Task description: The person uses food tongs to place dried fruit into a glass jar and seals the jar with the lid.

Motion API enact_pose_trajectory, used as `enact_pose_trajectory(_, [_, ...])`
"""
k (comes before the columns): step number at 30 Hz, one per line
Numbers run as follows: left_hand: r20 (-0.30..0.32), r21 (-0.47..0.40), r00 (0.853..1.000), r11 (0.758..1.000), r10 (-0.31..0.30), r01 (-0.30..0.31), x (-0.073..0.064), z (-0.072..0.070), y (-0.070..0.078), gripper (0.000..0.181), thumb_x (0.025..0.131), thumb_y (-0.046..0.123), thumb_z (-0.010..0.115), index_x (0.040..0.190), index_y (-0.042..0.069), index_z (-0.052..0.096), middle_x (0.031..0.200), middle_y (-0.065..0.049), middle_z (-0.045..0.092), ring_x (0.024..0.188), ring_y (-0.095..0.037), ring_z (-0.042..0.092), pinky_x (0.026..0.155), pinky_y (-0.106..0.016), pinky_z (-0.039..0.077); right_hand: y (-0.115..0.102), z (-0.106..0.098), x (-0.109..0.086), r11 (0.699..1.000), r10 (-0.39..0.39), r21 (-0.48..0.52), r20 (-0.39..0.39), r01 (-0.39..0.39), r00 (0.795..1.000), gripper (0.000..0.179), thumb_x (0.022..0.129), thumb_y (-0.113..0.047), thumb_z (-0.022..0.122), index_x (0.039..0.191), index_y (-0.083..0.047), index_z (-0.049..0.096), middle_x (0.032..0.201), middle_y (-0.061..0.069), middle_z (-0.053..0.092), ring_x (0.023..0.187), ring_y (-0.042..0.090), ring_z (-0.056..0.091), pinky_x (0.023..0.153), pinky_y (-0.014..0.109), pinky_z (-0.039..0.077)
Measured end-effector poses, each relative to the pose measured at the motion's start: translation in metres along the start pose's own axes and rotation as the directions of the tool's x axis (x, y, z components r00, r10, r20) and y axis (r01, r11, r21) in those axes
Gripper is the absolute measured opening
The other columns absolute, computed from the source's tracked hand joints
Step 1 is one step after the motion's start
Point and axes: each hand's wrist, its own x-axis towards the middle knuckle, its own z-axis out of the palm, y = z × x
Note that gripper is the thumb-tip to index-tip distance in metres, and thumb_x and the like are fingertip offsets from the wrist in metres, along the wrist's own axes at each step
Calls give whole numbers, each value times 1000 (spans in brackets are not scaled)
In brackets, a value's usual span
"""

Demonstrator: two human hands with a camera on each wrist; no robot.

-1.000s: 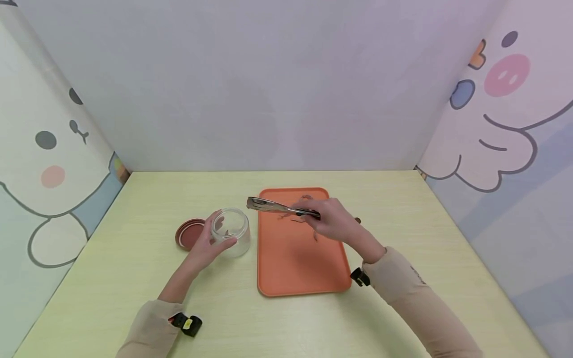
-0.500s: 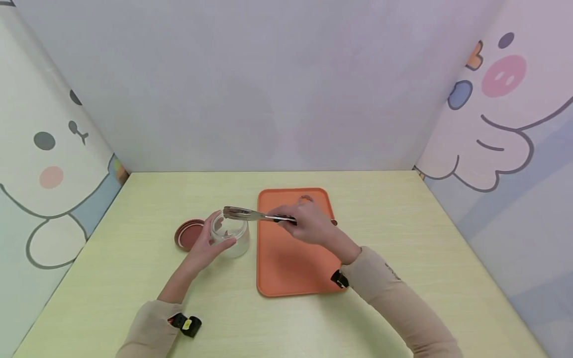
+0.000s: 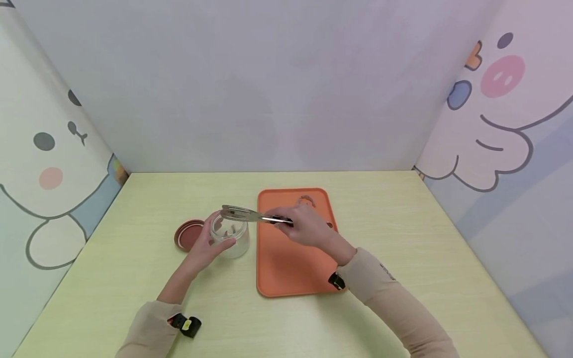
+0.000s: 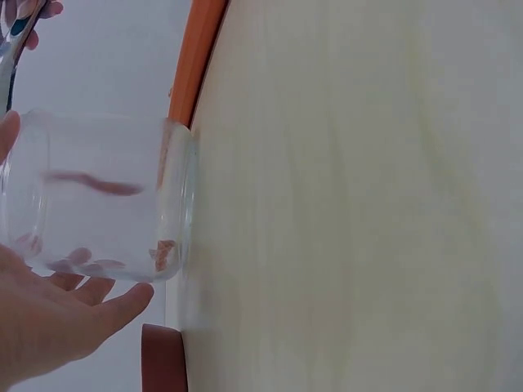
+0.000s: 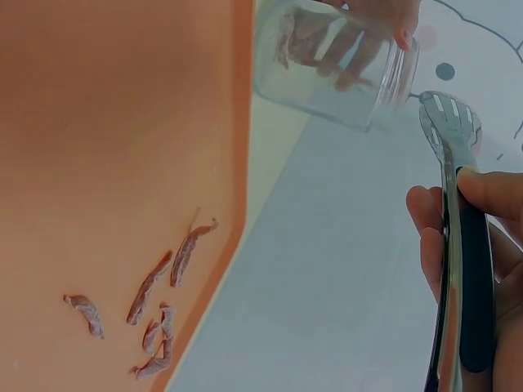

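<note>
My left hand [image 3: 201, 253] grips a clear glass jar [image 3: 240, 244] round its side; the jar stands on the table with its mouth up. In my right hand [image 3: 309, 226] are metal tongs [image 3: 241, 214] with slotted ends and black handle grips, held over the jar's mouth. The left wrist view shows a blurred reddish-brown strip [image 4: 102, 184] inside the jar, above its floor. A wrinkled piece [image 4: 165, 255] lies at the jar's bottom. Several similar dried strips [image 5: 149, 287] lie on the orange tray [image 5: 122, 147], partly hidden by my right hand in the head view.
Left of the jar, behind my left hand, lies a round dark red lid [image 3: 188, 235]. The tray sits just right of the jar on the pale wooden table [image 3: 224, 318]. A grey-white wall [image 3: 268, 99] closes off the table's back, with cartoon-printed panels at both sides.
My right hand has carried the tongs leftward from over the tray to over the jar. A strip has dropped from the tongs into the jar. My left hand stays in place.
</note>
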Motion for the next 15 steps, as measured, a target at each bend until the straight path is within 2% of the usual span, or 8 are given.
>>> enact_pose_trajectory(2, [1,3,1000,1000,6,-6,0,0,0,80,80,30,65,139,23,11,142,-12,19,129,-29,16,98,-53,18,3,-3,-3,1000,-3,-8,-20,3,1000,27,81,-8,63,108,-13,61,82,-8,64,48,1,40,66,30,36])
enact_pose_trajectory(4, [0,2,1000,1000,12,-12,0,0,0,80,80,29,65,139,23,12,141,-12,20,129,-28,16,98,-53,18,6,-6,-6,1000,12,1,-33,-12,999,30,81,-8,63,111,-11,59,80,-7,63,49,2,40,77,34,33])
enact_pose_trajectory(7, [-2,2,1000,1000,22,-22,0,0,-1,80,80,28,66,139,21,12,141,-14,21,128,-28,17,98,-52,18,13,-13,-14,997,66,33,-52,-64,997,33,81,-10,64,114,-9,57,80,-5,60,49,3,39,68,29,39])
enact_pose_trajectory(11, [-2,5,1000,1000,31,-31,0,0,-1,80,80,27,66,139,20,12,141,-15,21,128,-28,17,98,-52,18,24,-22,-27,992,126,30,-98,-123,987,39,79,-12,67,116,-9,55,77,-6,55,51,4,41,45,23,36])
enact_pose_trajectory(15, [2,11,1000,999,30,-30,1,-1,-1,80,80,28,65,139,20,12,140,-15,21,128,-28,17,98,-52,18,33,-31,-43,982,190,15,-128,-190,973,43,79,-19,67,118,-11,53,72,-8,53,54,4,45,45,24,37])
